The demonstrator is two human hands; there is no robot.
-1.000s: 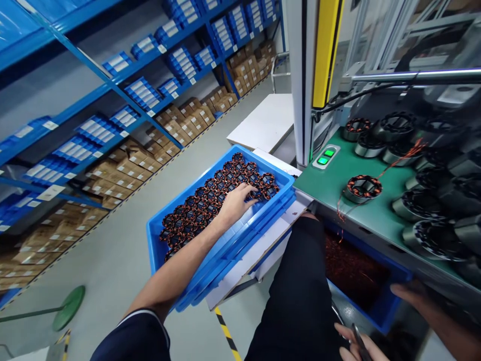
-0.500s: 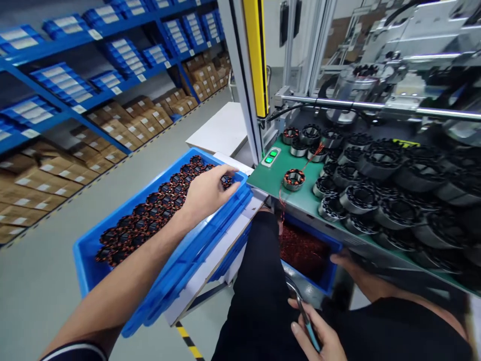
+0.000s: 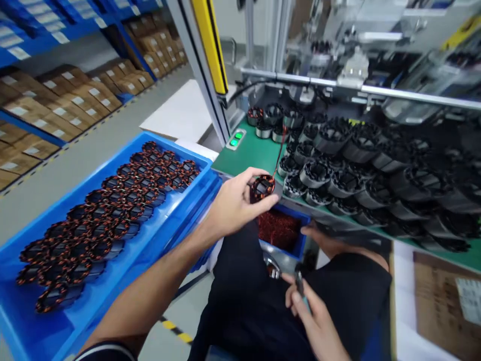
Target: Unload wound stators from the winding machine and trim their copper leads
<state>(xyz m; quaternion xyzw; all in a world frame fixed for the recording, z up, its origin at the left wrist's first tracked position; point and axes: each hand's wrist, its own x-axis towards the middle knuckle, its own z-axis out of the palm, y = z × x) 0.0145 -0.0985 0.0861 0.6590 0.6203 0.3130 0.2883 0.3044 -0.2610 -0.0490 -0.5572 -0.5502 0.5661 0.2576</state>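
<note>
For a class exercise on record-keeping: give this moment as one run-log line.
left hand: holds wired ring | right hand: holds tool | tray: packed rings | bench: grey rings

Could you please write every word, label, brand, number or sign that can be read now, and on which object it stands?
None can be read.
White tags on the blue shelf: too blurred.
White labels on the shelved cartons: too small.
Dark printing and pale label on the right-hand carton: too blurred.
</note>
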